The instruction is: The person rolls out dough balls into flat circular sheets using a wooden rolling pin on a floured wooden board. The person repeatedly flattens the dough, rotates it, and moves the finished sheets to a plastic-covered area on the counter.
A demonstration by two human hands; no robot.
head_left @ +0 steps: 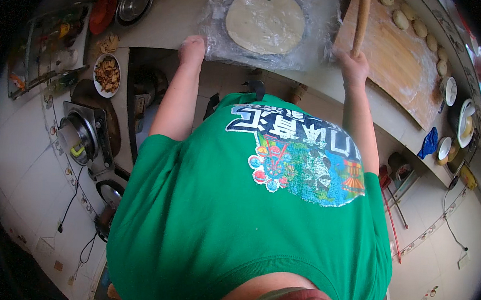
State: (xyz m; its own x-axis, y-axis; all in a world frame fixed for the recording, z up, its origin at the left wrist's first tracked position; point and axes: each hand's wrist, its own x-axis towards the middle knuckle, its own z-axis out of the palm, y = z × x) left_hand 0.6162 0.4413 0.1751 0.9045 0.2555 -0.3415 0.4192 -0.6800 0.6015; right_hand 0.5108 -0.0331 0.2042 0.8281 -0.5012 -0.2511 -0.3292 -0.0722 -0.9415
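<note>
A rolled flat round of dough (266,22) lies on clear plastic film (214,48) on the counter before me. The film looks to cover it too. My left hand (192,49) is at the film's near left corner with its fingers curled; whether film is pinched in it is not clear. My right hand (353,70) grips the near end of a wooden rolling pin (361,24), which points away from me, over the left edge of a floured wooden board (391,62). Several oval dough pieces (420,28) line the board's far right side.
On my left are a white plate of chopped food (107,76), a steel basin (134,4), a red basket-like container (103,11) and a stove burner holding a pot (80,136). To the right stand small bowls (444,147) and a crumpled blue bag (428,143).
</note>
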